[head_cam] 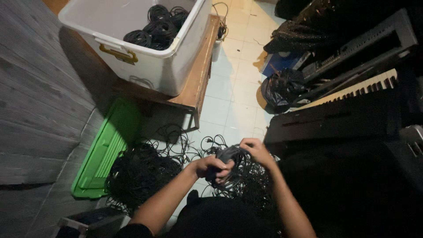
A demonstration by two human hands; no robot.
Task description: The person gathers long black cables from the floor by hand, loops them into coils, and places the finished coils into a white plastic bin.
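Both hands meet low in the middle of the view, over the tiled floor (233,105), and between them hangs a coil of black cable (231,169) gathered into rough loops. The left hand (211,166) is closed around the near side of the coil, fingers wrapped over the bunched strands, while the right hand (256,151) pinches the top of the loops from the far side, fingertips curled down onto the cable. The coil sits clear of the floor, just above a loose spread of more black cable (141,174) that lies tangled in a heap to the left and trails off in thin strands under the hands. Cable like this looks light and limp: it will sag, spring open and slide out of shape if held by a single strand, so the sound place to grip it is across the whole bundle, where all the turns cross, as the left hand does. Its smooth jacket is probably a little slippery, and any plug ends will swing and snag on the heap below. To the left of the heap a green plastic lid (105,150) lies flat on the floor against the grey wall (35,88). Beyond it a wooden counter (198,79) carries a big white plastic tub (145,61) with a yellow latch, and in the tub lie several neat coils (161,26) of the same black cable. On the right, dark and hard to read, stand stacked keyboards (352,88) with pale keys showing.
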